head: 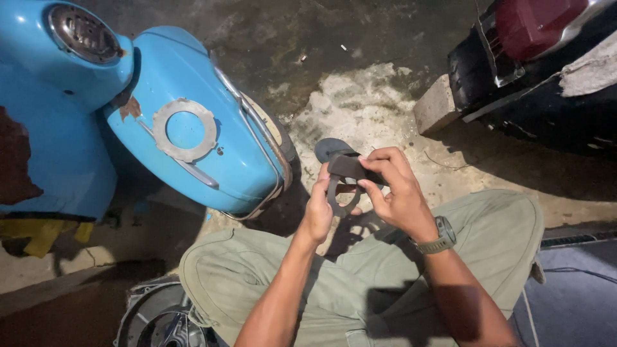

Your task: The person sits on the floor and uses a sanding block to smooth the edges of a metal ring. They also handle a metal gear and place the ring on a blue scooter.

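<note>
The left hand (317, 212) and right hand (393, 189) meet above the knees of a person seated on the floor in olive-green trousers (334, 283). Between them is a dark ring-shaped plate (342, 198), thin and flat, with a wide open centre and a dull, worn face; the left grip is closed on its rim from the side. The right grip is closed on a dark folded sheet (352, 167), seemingly abrasive paper, pressed against the top of the ring. The right wrist carries a grey-green wristwatch (441, 235).

A second ring plate (185, 129), pale grey metal with small teeth round its edge, lies flat on the curved side panel of a sky-blue scooter (193, 77) to the left, whose paint shows rust patches. A grey brick (436, 105) lies on the stained concrete floor (360, 109) near a black vehicle with a red tail light (533, 26). A round metal engine cover (157, 318) sits at the bottom left.
</note>
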